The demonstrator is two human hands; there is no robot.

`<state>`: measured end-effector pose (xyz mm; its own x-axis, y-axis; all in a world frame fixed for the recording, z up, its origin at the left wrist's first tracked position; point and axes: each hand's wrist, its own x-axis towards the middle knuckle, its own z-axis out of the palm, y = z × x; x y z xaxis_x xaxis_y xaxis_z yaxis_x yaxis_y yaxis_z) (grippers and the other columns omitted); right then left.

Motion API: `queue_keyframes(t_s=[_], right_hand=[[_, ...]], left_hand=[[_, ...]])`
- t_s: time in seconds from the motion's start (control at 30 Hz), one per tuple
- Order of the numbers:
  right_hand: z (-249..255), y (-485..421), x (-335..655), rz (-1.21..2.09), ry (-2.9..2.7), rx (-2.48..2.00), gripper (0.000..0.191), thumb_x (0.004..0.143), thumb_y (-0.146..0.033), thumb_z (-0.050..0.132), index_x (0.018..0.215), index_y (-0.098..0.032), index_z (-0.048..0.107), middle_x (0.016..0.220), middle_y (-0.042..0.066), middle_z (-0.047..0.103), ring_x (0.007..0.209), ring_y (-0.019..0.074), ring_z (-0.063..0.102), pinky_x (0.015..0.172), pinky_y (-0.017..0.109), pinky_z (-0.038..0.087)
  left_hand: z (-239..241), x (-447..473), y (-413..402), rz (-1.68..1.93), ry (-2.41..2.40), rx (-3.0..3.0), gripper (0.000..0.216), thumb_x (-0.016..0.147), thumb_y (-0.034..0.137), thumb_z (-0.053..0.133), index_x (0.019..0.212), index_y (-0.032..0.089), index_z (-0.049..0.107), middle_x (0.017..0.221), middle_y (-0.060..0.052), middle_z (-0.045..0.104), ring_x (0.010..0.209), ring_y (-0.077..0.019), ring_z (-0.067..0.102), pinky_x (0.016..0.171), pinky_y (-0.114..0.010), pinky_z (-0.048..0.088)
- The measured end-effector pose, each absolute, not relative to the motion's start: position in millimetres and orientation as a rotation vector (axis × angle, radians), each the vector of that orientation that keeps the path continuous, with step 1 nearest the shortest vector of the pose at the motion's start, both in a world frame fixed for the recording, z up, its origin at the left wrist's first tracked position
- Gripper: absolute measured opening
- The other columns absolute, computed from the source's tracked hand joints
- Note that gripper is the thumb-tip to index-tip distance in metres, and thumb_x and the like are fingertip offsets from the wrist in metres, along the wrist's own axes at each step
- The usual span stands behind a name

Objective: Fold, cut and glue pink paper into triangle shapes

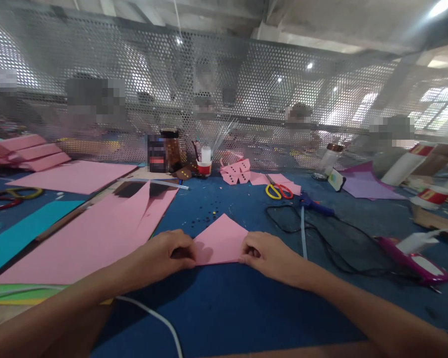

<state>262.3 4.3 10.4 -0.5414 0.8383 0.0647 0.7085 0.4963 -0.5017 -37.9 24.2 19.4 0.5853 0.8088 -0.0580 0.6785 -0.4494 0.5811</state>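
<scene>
A small pink paper piece (220, 241), folded to a point at its far end, lies on the blue table (227, 308) in front of me. My left hand (168, 251) pinches its left corner with curled fingers. My right hand (269, 253) pinches its right corner the same way. Both hands rest on the table surface.
Large pink sheets (97, 233) and a teal sheet (22, 233) lie to the left. Yellow-and-red scissors (279, 190), a blue glue gun (315, 205) with black cord, a pink paper butterfly (236, 171), jars (170, 149) and a perforated metal screen stand behind. Other people sit beyond the screen.
</scene>
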Motion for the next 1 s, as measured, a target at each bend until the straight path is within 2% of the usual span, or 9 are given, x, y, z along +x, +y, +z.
queue_keyframes(t_s=[0.33, 0.77, 1.0], right_hand=[[13.8, 4.0, 261.8, 0.652, -2.442, -1.323, 0.009, 0.091, -0.025, 0.065, 0.086, -0.018, 0.066, 0.087, 0.002, 0.068, 0.078, 0.0148, 0.057, 0.069, 0.026, 0.037], [17.0, 3.3, 259.9, 0.673, -2.433, -1.36, 0.007, 0.09, -0.024, 0.065, 0.086, -0.018, 0.067, 0.086, 0.001, 0.068, 0.077, 0.0147, 0.058, 0.069, 0.026, 0.037], [16.2, 3.8, 260.3, 0.673, -2.446, -1.357, 0.007, 0.09, -0.024, 0.065, 0.087, -0.018, 0.067, 0.087, 0.002, 0.068, 0.077, 0.0149, 0.058, 0.069, 0.026, 0.037]], left_hand=[[29.0, -41.5, 22.4, 0.173, 1.184, 2.33, 0.013, 0.086, 0.032, 0.064, 0.082, 0.021, 0.069, 0.087, -0.002, 0.066, 0.083, -0.0189, 0.061, 0.073, -0.027, 0.043], [29.8, -42.8, 23.3, 0.156, 1.171, 2.362, 0.021, 0.09, 0.038, 0.059, 0.088, 0.021, 0.071, 0.091, -0.004, 0.068, 0.083, -0.0197, 0.061, 0.073, -0.027, 0.042], [28.8, -44.2, 25.3, 0.157, 1.16, 2.358, 0.015, 0.086, 0.031, 0.06, 0.085, 0.021, 0.07, 0.088, -0.003, 0.067, 0.08, -0.018, 0.061, 0.072, -0.026, 0.043]])
